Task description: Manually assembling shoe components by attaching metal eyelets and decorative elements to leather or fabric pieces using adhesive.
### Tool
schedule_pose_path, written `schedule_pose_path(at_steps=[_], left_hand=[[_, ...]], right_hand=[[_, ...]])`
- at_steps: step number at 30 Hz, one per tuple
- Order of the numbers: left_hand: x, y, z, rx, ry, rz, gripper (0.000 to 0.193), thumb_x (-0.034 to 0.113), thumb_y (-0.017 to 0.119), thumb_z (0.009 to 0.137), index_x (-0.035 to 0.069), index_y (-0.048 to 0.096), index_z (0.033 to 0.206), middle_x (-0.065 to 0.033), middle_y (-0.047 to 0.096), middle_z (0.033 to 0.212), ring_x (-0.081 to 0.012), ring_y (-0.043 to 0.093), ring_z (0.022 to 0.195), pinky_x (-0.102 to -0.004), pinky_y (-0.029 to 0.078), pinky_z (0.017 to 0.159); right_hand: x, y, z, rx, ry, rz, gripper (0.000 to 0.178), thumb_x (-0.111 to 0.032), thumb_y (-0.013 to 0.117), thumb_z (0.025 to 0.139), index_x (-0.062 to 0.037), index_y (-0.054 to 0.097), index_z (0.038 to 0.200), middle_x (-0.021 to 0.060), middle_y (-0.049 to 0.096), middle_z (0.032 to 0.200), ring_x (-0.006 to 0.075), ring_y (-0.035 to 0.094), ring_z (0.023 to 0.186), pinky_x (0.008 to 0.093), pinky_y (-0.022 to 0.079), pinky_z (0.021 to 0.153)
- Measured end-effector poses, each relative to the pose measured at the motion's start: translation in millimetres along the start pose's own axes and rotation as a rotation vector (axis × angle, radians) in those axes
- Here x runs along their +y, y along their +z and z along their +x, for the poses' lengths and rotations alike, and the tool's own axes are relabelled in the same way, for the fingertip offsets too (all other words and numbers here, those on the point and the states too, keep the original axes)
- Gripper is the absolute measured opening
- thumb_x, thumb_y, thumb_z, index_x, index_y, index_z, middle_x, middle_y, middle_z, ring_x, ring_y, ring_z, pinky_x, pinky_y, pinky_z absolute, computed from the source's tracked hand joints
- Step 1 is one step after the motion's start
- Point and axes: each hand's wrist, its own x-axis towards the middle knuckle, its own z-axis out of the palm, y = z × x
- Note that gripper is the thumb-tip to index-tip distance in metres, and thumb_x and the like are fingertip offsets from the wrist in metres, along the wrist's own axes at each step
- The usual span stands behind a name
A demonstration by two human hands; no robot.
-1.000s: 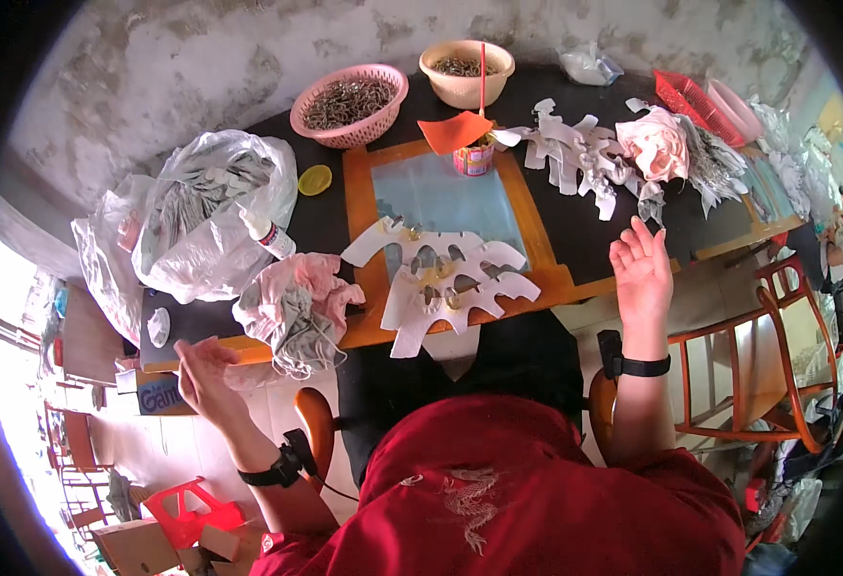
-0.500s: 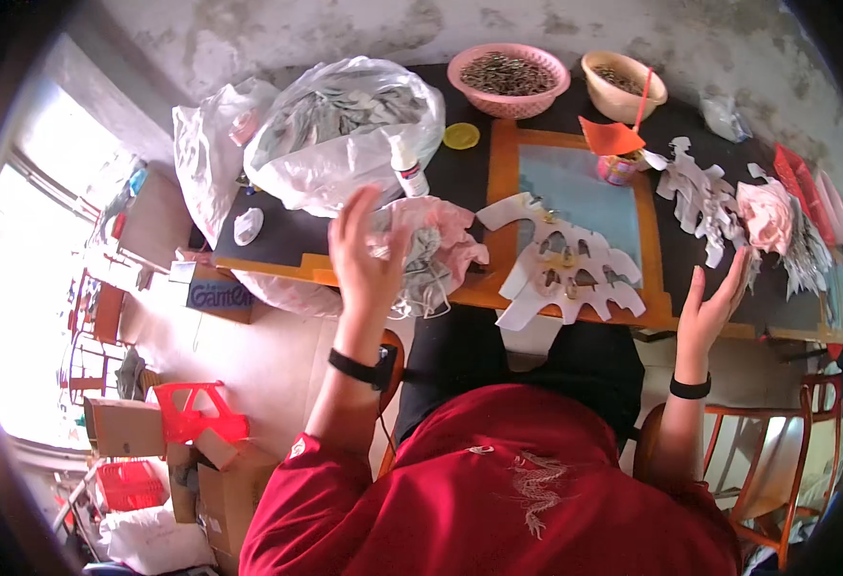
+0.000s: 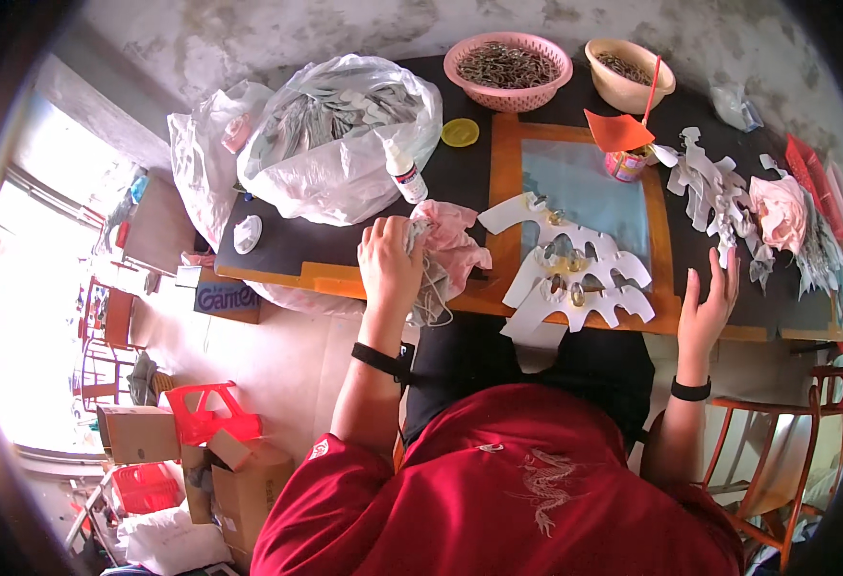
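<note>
My left hand (image 3: 390,259) is at the table's front edge, its fingers curled round a crumpled grey-white cloth (image 3: 431,288) with thin pale cords hanging from it. Beside it lies a crumpled pink cloth (image 3: 455,230). My right hand (image 3: 708,302) is raised at the front edge on the right, fingers stretched and apart, holding nothing. Just beyond its fingertips lies a pile of white cut-out pieces (image 3: 705,182). Between my hands, several white curved pieces with scalloped edges (image 3: 575,274) overlap, with small shiny metal-like parts on them.
A clear plastic bag (image 3: 297,182) full of grey-white pieces stands at the back left, with a white bottle (image 3: 404,171) beside it. A pink basket (image 3: 508,72), a cream bowl (image 3: 623,82) and a small pot (image 3: 625,165) with an orange scoop-like piece stand further back. A wooden chair (image 3: 777,461) is at right.
My left hand has come down from an open, raised pose and closed on the grey-white cloth. My right hand stays nearly in place, open.
</note>
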Motion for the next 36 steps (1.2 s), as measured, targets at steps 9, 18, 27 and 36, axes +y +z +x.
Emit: schedule_pose_path(at_steps=[9,18,27,36], left_hand=[[-2,4,13,0.088,-0.169,-0.171,0.039,0.032,0.067,0.088,0.002,0.05,0.07,-0.0165,0.053,0.065,-0.0381,0.055,0.063,-0.0424,0.044,0.059],[-17,4,7,0.232,-0.227,-0.616,0.035,0.029,0.046,0.1,-0.002,0.063,0.104,-0.0195,0.066,0.093,-0.032,0.063,0.088,-0.0384,0.047,0.083],[-38,3,-7,0.373,-0.287,-0.877,0.024,0.007,0.051,0.098,-0.004,0.071,0.095,-0.0113,0.07,0.098,-0.0187,0.065,0.093,-0.0302,0.05,0.085],[-16,-6,-5,0.209,-0.175,-0.5,0.022,0.019,0.059,0.092,0.0,0.069,0.099,-0.0183,0.068,0.098,-0.0343,0.064,0.092,-0.0404,0.049,0.086]], right_hand=[[0,-1,1,0.0,0.012,0.01,0.039,-0.016,0.064,0.091,-0.0058,0.057,0.128,0.0155,0.044,0.146,0.036,0.038,0.136,0.0476,0.032,0.111],[-163,-23,24,-0.164,0.016,0.935,0.031,-0.006,0.066,0.085,-0.0037,0.062,0.115,0.0149,0.056,0.128,0.0311,0.056,0.112,0.0402,0.041,0.101],[-330,110,2,-0.458,-0.438,0.369,0.022,-0.014,0.05,0.088,0.0002,0.062,0.1,0.0184,0.066,0.099,0.0323,0.063,0.1,0.0429,0.05,0.083],[-338,89,8,-0.646,-0.329,0.364,0.015,-0.016,0.048,0.09,-0.0071,0.059,0.087,0.0114,0.069,0.075,0.0276,0.069,0.066,0.0405,0.052,0.056]])
